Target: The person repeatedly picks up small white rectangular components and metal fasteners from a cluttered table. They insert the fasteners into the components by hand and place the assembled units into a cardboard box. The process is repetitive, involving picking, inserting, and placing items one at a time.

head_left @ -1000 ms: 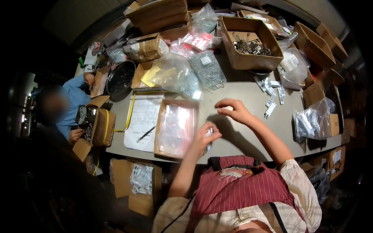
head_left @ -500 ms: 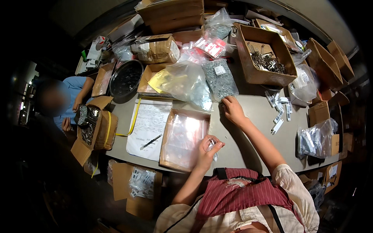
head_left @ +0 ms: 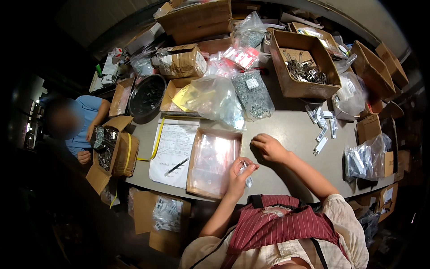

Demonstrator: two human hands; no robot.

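My left hand [head_left: 239, 174] is closed around a small clear plastic bag [head_left: 248, 180], whose lower end pokes out below the fingers. It is beside the right edge of a shallow cardboard box [head_left: 215, 161] with flat clear plastic bags in it. My right hand [head_left: 269, 148] hovers over or rests on the table to the right of that box, its fingers bent together. Whatever it may hold is hidden. Beyond it lies a clear bag of small grey metal parts [head_left: 254, 94], apart from the fingers.
A deep carton of metal parts [head_left: 307, 65] stands far right, with grey-white pieces [head_left: 321, 125] in front. A notebook [head_left: 172, 143] with a pen [head_left: 177, 166] lies left. A co-worker in a blue sleeve [head_left: 92, 112] is at the far left beside an open box [head_left: 118, 150].
My right hand has drawn back from the bag of metal parts toward me and my left hand. The left hand keeps its hold on the small bag.
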